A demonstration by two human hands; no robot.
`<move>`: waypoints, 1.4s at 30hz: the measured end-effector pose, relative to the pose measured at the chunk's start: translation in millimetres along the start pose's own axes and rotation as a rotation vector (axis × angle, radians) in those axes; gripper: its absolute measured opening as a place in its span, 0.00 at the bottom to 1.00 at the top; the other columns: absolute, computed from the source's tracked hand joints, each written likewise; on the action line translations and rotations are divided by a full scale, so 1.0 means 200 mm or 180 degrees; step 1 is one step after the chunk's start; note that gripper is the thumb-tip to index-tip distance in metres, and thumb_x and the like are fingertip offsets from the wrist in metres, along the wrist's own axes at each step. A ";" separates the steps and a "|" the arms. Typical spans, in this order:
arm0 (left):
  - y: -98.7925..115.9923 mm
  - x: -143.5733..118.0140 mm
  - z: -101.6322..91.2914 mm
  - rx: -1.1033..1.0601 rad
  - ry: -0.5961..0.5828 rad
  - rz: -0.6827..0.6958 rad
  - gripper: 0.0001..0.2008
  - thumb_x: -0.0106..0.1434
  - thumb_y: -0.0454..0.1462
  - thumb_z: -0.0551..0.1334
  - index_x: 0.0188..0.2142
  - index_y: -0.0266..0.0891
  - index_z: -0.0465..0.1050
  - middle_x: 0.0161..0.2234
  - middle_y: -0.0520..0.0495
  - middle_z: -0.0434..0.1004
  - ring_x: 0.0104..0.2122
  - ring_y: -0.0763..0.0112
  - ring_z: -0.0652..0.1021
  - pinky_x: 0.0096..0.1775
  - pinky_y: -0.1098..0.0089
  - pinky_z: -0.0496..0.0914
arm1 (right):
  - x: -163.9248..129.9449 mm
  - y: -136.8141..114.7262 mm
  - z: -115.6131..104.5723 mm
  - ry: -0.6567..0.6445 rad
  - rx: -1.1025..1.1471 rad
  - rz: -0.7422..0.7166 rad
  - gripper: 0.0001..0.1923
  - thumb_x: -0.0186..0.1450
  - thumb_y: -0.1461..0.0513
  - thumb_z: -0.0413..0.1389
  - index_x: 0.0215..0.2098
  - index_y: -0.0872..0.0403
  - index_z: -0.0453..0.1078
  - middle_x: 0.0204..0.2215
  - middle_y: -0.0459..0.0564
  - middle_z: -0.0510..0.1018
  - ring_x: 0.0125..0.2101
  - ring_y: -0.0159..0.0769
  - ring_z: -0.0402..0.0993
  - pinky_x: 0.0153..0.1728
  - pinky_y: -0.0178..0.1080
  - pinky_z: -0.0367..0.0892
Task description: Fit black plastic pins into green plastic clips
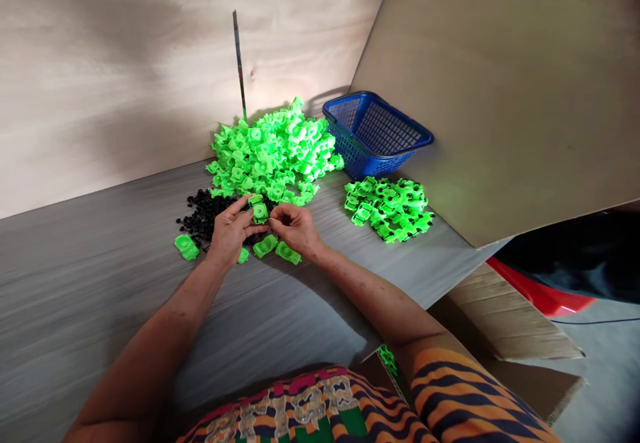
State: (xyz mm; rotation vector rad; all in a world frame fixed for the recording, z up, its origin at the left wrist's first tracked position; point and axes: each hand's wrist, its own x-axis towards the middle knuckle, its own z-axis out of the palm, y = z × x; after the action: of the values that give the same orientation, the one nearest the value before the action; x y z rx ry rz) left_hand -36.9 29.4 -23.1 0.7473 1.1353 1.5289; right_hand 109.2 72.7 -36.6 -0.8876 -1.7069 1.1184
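My left hand [230, 235] grips a small green plastic toy car body [259, 212] between thumb and fingers, with black parts along its edges. Close against its right side, my right hand [298, 231] is closed in a pinch; whatever is between the fingertips is too small to make out. Just behind and left of my hands lies a heap of small black wheels [204, 211], partly covered by the left hand. Loose green car bodies [265, 246] lie on the table below my hands, and another green car body [187, 247] sits to the left.
A large pile of green car bodies [273, 153] rises behind my hands. To the right is a smaller pile of green cars with black wheels [387, 208]. A blue basket [373, 163] stands behind it. Wooden boards [500, 109] wall the table; a cardboard box [525, 316] is at lower right.
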 end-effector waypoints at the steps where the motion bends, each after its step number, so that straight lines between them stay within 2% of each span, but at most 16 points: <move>1: 0.00 0.00 0.00 0.0010 -0.0006 0.0013 0.29 0.50 0.42 0.73 0.52 0.37 0.77 0.27 0.52 0.79 0.30 0.67 0.82 0.42 0.54 0.81 | 0.00 0.00 0.00 0.0028 -0.0022 -0.0005 0.04 0.56 0.63 0.54 0.23 0.52 0.65 0.20 0.41 0.67 0.24 0.28 0.63 0.25 0.31 0.59; 15: 0.00 -0.01 0.01 -0.0016 0.0026 0.0058 0.29 0.48 0.41 0.74 0.50 0.37 0.78 0.22 0.57 0.72 0.25 0.73 0.77 0.39 0.59 0.81 | 0.00 0.01 0.01 0.0087 -0.0297 -0.0246 0.05 0.57 0.65 0.53 0.23 0.52 0.65 0.21 0.41 0.66 0.23 0.27 0.61 0.26 0.31 0.58; 22: 0.01 -0.02 0.01 -0.0049 0.0020 0.0027 0.29 0.47 0.40 0.74 0.51 0.37 0.78 0.26 0.55 0.77 0.26 0.74 0.77 0.39 0.60 0.81 | 0.00 0.02 0.01 0.0122 -0.0160 -0.0126 0.05 0.56 0.63 0.54 0.23 0.52 0.65 0.20 0.41 0.67 0.23 0.27 0.61 0.25 0.31 0.58; 30: 0.02 -0.03 0.02 0.0001 0.0010 0.0009 0.30 0.47 0.40 0.75 0.50 0.35 0.79 0.25 0.56 0.76 0.27 0.73 0.78 0.42 0.57 0.81 | 0.00 0.02 0.02 0.0145 0.0102 0.0079 0.04 0.56 0.62 0.54 0.24 0.52 0.65 0.20 0.41 0.67 0.23 0.27 0.62 0.24 0.31 0.59; 37: 0.02 -0.03 0.01 0.0151 -0.0108 0.0087 0.38 0.43 0.40 0.78 0.55 0.37 0.76 0.32 0.50 0.82 0.32 0.66 0.82 0.43 0.56 0.81 | 0.00 0.03 0.01 0.0101 0.0049 0.0128 0.05 0.56 0.62 0.55 0.24 0.52 0.65 0.20 0.41 0.67 0.23 0.27 0.62 0.24 0.31 0.59; 42: 0.01 -0.03 0.01 0.0212 -0.0122 0.0116 0.41 0.42 0.41 0.79 0.57 0.36 0.75 0.34 0.47 0.84 0.32 0.65 0.83 0.42 0.58 0.82 | 0.00 0.02 0.01 0.0114 -0.0026 0.0030 0.05 0.57 0.61 0.55 0.24 0.52 0.65 0.21 0.41 0.67 0.23 0.27 0.61 0.24 0.31 0.58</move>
State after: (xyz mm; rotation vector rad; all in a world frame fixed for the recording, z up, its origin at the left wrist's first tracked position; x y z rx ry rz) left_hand -35.0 24.4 -20.0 0.8431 1.1545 1.5069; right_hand 108.2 73.9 -40.4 -0.9165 -1.6806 1.0963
